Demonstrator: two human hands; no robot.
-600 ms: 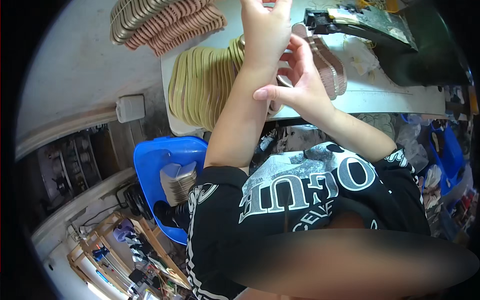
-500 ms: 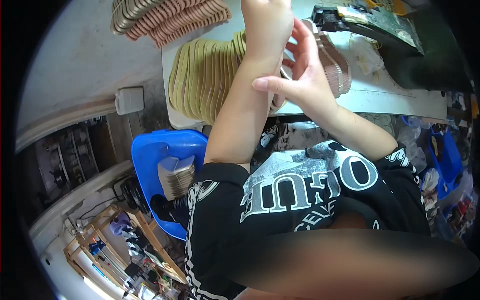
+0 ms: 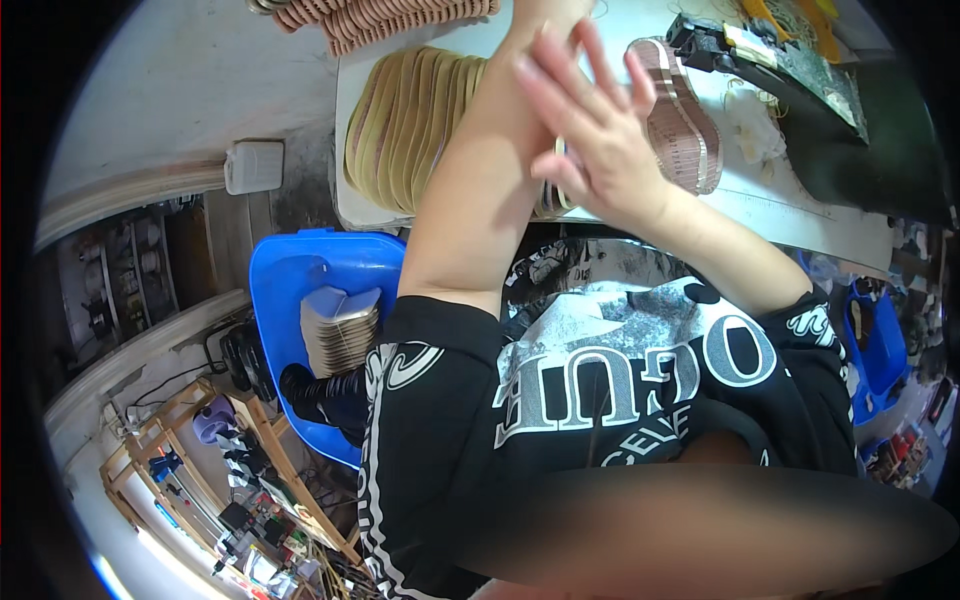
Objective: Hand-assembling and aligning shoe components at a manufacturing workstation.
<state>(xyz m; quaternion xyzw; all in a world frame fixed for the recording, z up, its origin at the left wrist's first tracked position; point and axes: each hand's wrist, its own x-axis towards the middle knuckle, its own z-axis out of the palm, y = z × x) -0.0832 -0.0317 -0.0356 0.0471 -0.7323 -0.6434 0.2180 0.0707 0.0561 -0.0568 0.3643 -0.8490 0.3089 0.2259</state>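
Observation:
My left forearm stretches away over the white table, and its hand runs out past the top edge. In front of that forearm, my right hand is open and empty, its fingers spread and pointing up and left. Whether it touches the forearm I cannot tell. To the left of the forearm lies a fanned row of yellow-green, sole-shaped pieces. Beyond my right hand, on its right side, a stack of pinkish-brown sole-shaped pieces carries a shiny strip. My arms hide part of the table between the two.
More pinkish pieces lie at the far left. A dark green machine with a black head stands right, near crumpled whitish material. A blue bin left of me holds stacked soles. The table ends before my torso.
My left hand has moved farther away, out past the top edge. My right hand has turned, its fingers now spread and pointing more to the left. The whole view has shifted slightly.

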